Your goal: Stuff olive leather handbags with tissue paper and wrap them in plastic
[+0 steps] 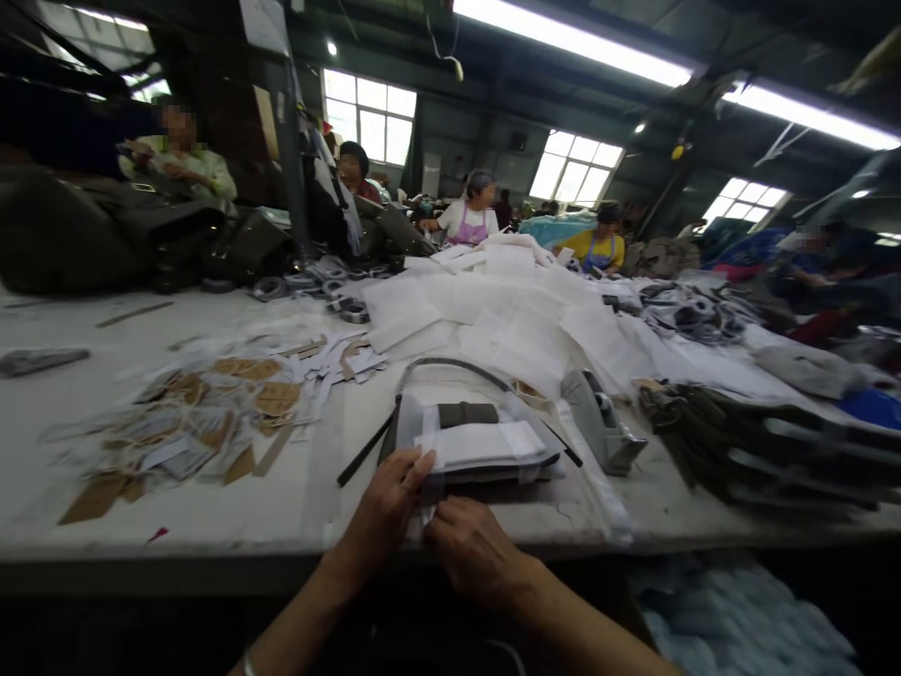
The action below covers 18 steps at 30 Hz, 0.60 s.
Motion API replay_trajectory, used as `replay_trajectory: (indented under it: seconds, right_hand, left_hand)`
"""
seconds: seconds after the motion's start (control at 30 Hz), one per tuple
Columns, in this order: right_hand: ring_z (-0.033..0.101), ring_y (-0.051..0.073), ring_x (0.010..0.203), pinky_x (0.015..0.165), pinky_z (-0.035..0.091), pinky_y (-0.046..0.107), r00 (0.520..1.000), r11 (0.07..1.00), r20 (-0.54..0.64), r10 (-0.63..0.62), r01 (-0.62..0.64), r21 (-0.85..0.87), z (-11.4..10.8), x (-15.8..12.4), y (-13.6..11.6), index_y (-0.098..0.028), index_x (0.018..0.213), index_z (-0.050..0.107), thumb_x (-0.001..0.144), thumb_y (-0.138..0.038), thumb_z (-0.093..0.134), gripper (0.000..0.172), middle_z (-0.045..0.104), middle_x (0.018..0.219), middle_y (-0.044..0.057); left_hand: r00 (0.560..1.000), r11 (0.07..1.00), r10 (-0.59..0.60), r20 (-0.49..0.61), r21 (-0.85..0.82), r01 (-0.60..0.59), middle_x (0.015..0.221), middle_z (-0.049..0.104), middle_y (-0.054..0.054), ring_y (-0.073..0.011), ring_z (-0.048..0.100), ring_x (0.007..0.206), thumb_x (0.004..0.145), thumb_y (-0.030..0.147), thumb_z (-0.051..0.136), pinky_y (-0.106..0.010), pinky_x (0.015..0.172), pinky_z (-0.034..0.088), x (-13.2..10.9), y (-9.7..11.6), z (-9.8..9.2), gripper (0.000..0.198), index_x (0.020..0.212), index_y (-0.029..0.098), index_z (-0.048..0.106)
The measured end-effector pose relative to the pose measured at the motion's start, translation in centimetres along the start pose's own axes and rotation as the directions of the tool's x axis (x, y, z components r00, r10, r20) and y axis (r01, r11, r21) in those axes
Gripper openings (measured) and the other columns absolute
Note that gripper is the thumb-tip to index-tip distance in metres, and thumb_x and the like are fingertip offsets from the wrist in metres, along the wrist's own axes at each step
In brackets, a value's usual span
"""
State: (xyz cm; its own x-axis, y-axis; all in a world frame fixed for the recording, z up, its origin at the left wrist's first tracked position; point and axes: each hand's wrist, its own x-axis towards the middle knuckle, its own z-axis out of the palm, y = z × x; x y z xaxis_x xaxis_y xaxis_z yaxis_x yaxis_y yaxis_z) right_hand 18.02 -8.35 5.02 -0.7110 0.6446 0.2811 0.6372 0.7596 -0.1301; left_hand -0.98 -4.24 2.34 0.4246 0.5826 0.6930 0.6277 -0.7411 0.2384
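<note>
A dark handbag (pixel 468 413) lies at the table's front, with its strap (pixel 457 361) looped behind it. White sheet padding (pixel 485 443) covers part of the bag. Down its left side runs a translucent strip (pixel 431 483), which looks like tape. My left hand (pixel 384 502) is closed at the bag's near left corner, thumb and fingers pinching the edge of the wrapped bag. Just right of it, my right hand (pixel 475 545) is closed with curled fingers around the strip's lower end; the fingertips are partly hidden. A grey tape dispenser (pixel 602 422) stands right of the bag.
White foam sheets (pixel 485 305) are heaped behind the bag. Tags and brown card pieces (pixel 204 422) spread at left. Dark folded bags (pixel 767 451) are stacked at right. The table's front edge (pixel 211 554) lies close by. Several people work beyond the heap.
</note>
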Motion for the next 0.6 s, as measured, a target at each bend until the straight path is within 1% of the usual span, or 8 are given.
replay_trajectory:
  seconds: [0.1, 0.17, 0.27, 0.4, 0.47, 0.5, 0.53, 0.6]
  right_hand:
    - [0.053, 0.018, 0.065, 0.060, 0.042, 0.029, 0.999, 0.998, -0.043, 0.006, -0.003, 0.067, 0.2, -0.7, -1.1, -0.019, 0.073, 0.056, 0.080, -0.011, 0.049, 0.013, 0.059, 0.071, 0.005]
    - [0.053, 0.019, 0.065, 0.061, 0.042, 0.029, 0.998, 0.993, -0.060, 0.016, -0.009, 0.119, 0.0, -0.9, -1.7, -0.020, 0.076, 0.057, 0.081, -0.011, 0.047, 0.014, 0.059, 0.072, 0.005]
    - [0.056, 0.019, 0.069, 0.062, 0.044, 0.028, 0.997, 0.971, -0.062, 0.052, -0.036, 0.237, -0.1, -1.0, -2.4, -0.020, 0.080, 0.058, 0.084, -0.011, 0.047, 0.015, 0.061, 0.074, 0.005]
    - [0.061, 0.018, 0.073, 0.065, 0.047, 0.026, 0.995, 0.921, -0.043, 0.086, -0.062, 0.385, 1.1, -1.5, -3.5, -0.021, 0.083, 0.061, 0.082, -0.010, 0.050, 0.016, 0.064, 0.078, 0.004]
    - [0.063, 0.018, 0.074, 0.066, 0.049, 0.026, 0.993, 0.907, -0.020, 0.114, -0.095, 0.411, 1.5, -1.6, -4.0, -0.021, 0.083, 0.064, 0.081, -0.010, 0.053, 0.015, 0.065, 0.078, 0.004]
    - [0.064, 0.018, 0.073, 0.066, 0.050, 0.026, 0.992, 0.894, 0.005, 0.127, -0.117, 0.432, 1.3, -1.6, -4.1, -0.021, 0.083, 0.065, 0.082, -0.010, 0.055, 0.015, 0.066, 0.078, 0.003]
    - [0.065, 0.018, 0.072, 0.066, 0.051, 0.025, 0.990, 0.869, 0.044, 0.134, -0.139, 0.474, 0.8, -1.5, -4.1, -0.022, 0.082, 0.067, 0.083, -0.012, 0.057, 0.014, 0.068, 0.078, 0.002]
    - [0.066, 0.015, 0.068, 0.063, 0.051, 0.022, 0.983, 0.774, 0.121, 0.140, -0.185, 0.605, -1.1, -0.9, -3.4, -0.023, 0.082, 0.070, 0.086, -0.016, 0.060, 0.013, 0.069, 0.076, 0.000]
  left_hand:
    - [0.999, 0.999, -0.035, 0.038, -0.020, 0.035, 0.128, 0.056, -0.012, -0.0242, 0.053, 0.123, 0.082, -0.004, 0.042, -0.045, 0.105, 0.048, -0.3, 0.2, 0.0, 0.063, 0.140, 0.020, 0.043]
    - [0.998, 0.999, -0.044, 0.053, -0.031, 0.045, 0.129, 0.055, -0.012, -0.0250, 0.053, 0.123, 0.083, -0.003, 0.044, -0.047, 0.106, 0.047, -0.4, 0.3, 0.1, 0.062, 0.140, 0.021, 0.043]
    - [0.997, 0.997, -0.061, 0.053, -0.038, 0.063, 0.129, 0.056, -0.012, -0.0256, 0.054, 0.123, 0.081, -0.004, 0.045, -0.048, 0.107, 0.047, -0.4, 0.4, 0.1, 0.063, 0.139, 0.020, 0.044]
    - [0.997, 0.996, -0.071, 0.043, -0.056, 0.073, 0.127, 0.057, -0.013, -0.0256, 0.055, 0.121, 0.080, -0.005, 0.047, -0.049, 0.106, 0.048, -0.1, 0.6, 0.0, 0.061, 0.137, 0.019, 0.045]
    - [0.997, 0.995, -0.069, 0.043, -0.064, 0.072, 0.127, 0.058, -0.013, -0.0252, 0.055, 0.121, 0.081, -0.004, 0.048, -0.049, 0.106, 0.048, -0.1, 0.6, -0.1, 0.061, 0.137, 0.019, 0.045]
    - [0.997, 0.995, -0.066, 0.039, -0.066, 0.069, 0.127, 0.058, -0.013, -0.0248, 0.055, 0.121, 0.081, -0.004, 0.048, -0.049, 0.106, 0.048, 0.0, 0.6, -0.1, 0.060, 0.136, 0.019, 0.045]
    - [0.997, 0.996, -0.066, 0.034, -0.066, 0.068, 0.126, 0.058, -0.012, -0.0244, 0.055, 0.121, 0.081, -0.004, 0.048, -0.049, 0.106, 0.047, 0.0, 0.6, -0.1, 0.060, 0.136, 0.019, 0.045]
    - [0.997, 0.996, -0.070, 0.024, -0.057, 0.071, 0.125, 0.059, -0.012, -0.0239, 0.056, 0.120, 0.082, -0.004, 0.047, -0.048, 0.107, 0.047, 0.0, 0.6, -0.1, 0.058, 0.135, 0.019, 0.046]
